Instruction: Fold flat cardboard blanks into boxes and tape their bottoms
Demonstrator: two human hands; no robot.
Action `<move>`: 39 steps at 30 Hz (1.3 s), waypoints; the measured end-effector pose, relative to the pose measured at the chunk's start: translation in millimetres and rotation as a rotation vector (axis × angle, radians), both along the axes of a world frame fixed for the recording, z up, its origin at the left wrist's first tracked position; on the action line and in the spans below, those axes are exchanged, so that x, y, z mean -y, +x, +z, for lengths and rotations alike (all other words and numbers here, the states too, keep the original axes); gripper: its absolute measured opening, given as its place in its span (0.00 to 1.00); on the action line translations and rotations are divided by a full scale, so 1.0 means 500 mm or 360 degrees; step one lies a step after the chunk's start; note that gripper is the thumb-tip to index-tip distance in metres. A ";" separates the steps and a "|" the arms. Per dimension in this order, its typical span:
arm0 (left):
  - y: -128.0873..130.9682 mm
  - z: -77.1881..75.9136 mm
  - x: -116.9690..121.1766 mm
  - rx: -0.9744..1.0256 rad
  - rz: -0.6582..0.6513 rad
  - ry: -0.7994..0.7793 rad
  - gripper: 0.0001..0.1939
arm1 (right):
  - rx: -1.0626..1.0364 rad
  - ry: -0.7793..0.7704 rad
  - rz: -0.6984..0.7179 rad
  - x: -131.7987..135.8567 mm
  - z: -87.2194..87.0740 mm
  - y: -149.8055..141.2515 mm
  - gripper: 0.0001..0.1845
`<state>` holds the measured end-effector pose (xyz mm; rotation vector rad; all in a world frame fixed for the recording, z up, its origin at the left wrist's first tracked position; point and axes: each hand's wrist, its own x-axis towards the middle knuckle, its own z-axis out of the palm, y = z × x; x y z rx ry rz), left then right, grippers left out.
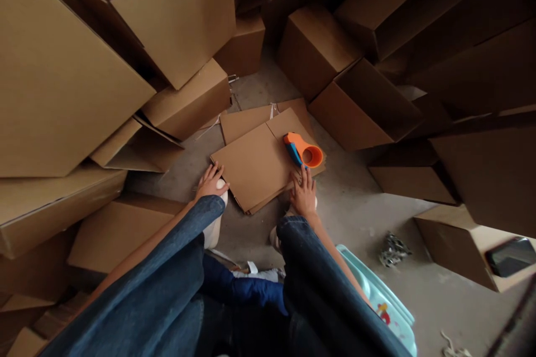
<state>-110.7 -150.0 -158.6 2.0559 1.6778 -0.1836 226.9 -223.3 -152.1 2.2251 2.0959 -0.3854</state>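
Observation:
Flattened cardboard boxes (255, 164) lie in a small pile on the floor between my feet. At the pile's left edge rests my left hand (211, 181), fingers spread, beside my white shoe. My right hand (303, 192) is at the lower right edge of the pile, its fingers stretched out and nothing seen in its grip. Just beyond those fingertips an orange and blue tape dispenser (304, 150) lies on the cardboard. A further flat sheet (245, 122) pokes out behind the top ones.
Open cardboard boxes (176, 17) crowd the left and far sides, with more boxes (364, 103) on the right. A phone (511, 256) lies on a box at the right. Near my right leg are a light-blue plastic stool (377, 290) and a crumpled clear wrapper (393, 249).

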 end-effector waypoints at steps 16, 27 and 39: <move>0.164 0.013 0.054 -0.0315 -0.0828 -0.0115 0.58 | -0.0164 0.0172 -0.0152 -0.008 -0.013 0.048 0.22; 0.188 0.037 0.050 -0.0427 -0.0845 -0.0181 0.70 | -0.0288 0.0243 -0.0145 -0.001 -0.034 0.051 0.23; 0.206 0.023 0.061 -0.0412 -0.0709 -0.0177 0.69 | -0.0357 0.0341 -0.0156 -0.007 -0.065 0.046 0.30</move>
